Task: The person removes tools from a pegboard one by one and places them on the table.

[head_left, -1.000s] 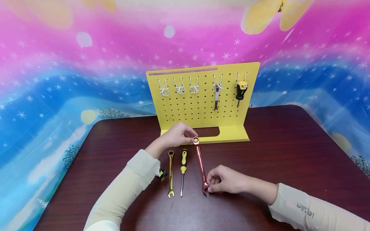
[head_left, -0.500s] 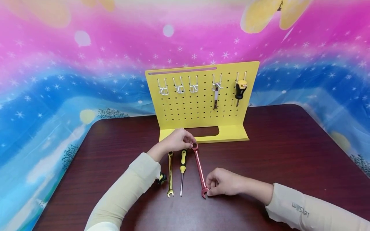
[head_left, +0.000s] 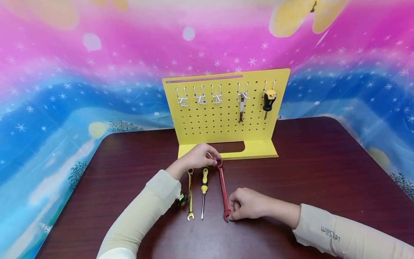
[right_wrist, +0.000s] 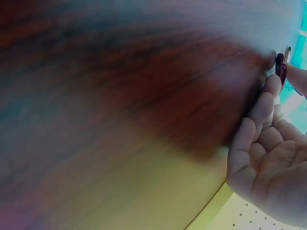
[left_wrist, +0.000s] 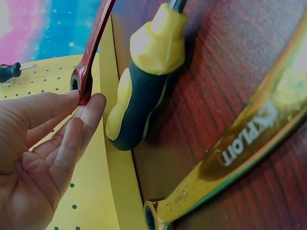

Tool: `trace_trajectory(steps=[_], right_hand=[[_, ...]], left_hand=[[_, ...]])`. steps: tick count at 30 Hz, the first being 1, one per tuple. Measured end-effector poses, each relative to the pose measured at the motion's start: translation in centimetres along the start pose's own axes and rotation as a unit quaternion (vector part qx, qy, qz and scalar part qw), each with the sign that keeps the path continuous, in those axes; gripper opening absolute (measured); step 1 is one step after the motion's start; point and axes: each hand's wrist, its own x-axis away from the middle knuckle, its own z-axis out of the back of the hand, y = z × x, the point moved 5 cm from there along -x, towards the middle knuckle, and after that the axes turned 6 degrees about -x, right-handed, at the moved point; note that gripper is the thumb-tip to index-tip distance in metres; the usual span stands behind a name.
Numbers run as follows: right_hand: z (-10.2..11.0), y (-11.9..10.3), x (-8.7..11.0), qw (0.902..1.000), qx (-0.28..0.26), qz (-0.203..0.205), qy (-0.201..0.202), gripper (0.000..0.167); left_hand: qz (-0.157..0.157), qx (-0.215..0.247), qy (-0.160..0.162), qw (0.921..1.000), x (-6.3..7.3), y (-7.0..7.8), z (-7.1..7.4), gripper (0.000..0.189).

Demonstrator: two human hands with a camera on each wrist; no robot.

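A red combination wrench (head_left: 223,190) lies lengthwise between my two hands, ring end toward the pegboard. My left hand (head_left: 201,157) pinches the ring end between thumb and fingertips, as the left wrist view also shows. At the open-jaw end, my right hand (head_left: 247,204) pinches the wrench with thumb and forefinger. Left of it rests a yellow-and-black screwdriver (head_left: 205,181), its tip toward me. Beside that lies a gold combination wrench (head_left: 190,198), marked with lettering in the left wrist view.
Behind the hands stands a yellow pegboard (head_left: 200,124) with several white hooks. A small wrench (head_left: 241,109) and a stubby screwdriver (head_left: 268,100) hang on its right side. A small black-and-yellow object (head_left: 182,199) sits by the left sleeve. The dark wooden table (head_left: 323,172) meets a printed backdrop.
Both hands have lowered the red wrench toward the table and moved its open-jaw end slightly left, closer to the screwdriver. Its flat face now lies turned upward. The other tools stay put.
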Motion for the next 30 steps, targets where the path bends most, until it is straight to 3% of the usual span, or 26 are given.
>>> trace_trajectory(steps=[11,22,30], right_hand=[[0.2,0.0,0.1,0.9994,0.021,0.013,0.022,0.024],[0.3,0.5,0.3,0.9967,0.068,0.043,0.008,0.024],[0.2,0.5,0.3,0.9966,0.070,0.042,-0.001,0.024]], left_hand=[[-0.004,0.007,-0.007,0.9999,-0.1,0.1,0.1,0.017],[0.002,-0.071,-0.013,0.9974,-0.4,0.1,-1.0,0.015],[-0.003,-0.095,-0.012,0.9954,-0.3,0.3,-1.4,0.015]])
